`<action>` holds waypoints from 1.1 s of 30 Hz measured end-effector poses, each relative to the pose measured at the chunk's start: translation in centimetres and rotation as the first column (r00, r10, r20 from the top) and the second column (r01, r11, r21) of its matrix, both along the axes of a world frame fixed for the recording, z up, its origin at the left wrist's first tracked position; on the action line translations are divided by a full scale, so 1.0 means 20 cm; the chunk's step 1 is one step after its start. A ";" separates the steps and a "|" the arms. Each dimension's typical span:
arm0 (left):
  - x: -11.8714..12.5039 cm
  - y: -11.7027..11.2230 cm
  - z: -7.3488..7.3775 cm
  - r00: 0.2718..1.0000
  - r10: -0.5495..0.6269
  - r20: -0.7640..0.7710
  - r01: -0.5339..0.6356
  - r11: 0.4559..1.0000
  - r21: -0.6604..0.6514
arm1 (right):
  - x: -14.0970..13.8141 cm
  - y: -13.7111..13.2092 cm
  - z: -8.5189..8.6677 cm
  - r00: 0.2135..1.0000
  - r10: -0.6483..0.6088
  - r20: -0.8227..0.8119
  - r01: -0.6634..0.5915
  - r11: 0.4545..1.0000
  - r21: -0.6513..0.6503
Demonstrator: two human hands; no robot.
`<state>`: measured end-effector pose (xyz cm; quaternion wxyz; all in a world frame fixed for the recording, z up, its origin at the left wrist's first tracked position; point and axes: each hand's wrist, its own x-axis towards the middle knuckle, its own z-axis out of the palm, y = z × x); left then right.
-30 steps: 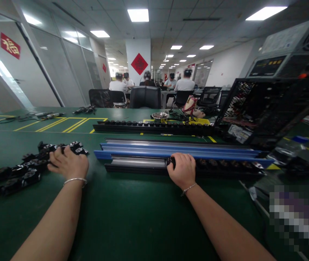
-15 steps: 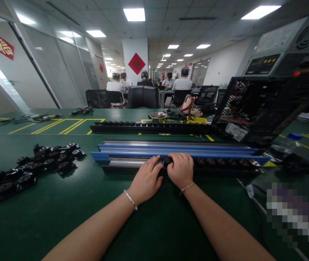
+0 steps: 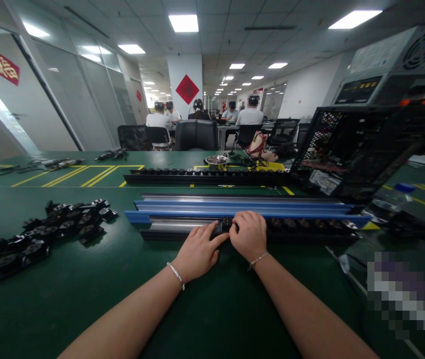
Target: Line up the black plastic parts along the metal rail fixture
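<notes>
A black socket-like module (image 3: 226, 222) sits in the channel of the nearest black-and-silver rail (image 3: 175, 225). My right hand (image 3: 248, 235) has its fingers curled on the module's right side. From the left, my left hand (image 3: 198, 249) reaches to the same module. Its thumb and forefinger are apart, with their tips at the module's edge. More black modules (image 3: 307, 223) fill the rail to the right of my hands. Where my fingers meet the module, its lower part is hidden.
Behind the near rail lie blue rails (image 3: 182, 205). Farther back runs another black rail (image 3: 160, 177) with modules, near a metal bowl (image 3: 216, 160). Loose black modules (image 3: 35, 248) are heaped at left. An opened computer case (image 3: 324, 149) stands at right; people sit beyond.
My left hand has shifted slightly left and down, its thumb and forefinger opening wider around the module's edge. My right hand stays nearly where it was.
</notes>
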<state>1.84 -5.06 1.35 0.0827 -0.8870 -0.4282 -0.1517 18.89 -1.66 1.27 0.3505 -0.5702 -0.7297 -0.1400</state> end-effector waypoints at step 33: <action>0.05 0.00 -0.01 0.991 0.131 0.007 -0.131 0.991 0.032 | 0.06 0.05 -0.01 0.996 -0.041 0.085 0.039 0.999 0.022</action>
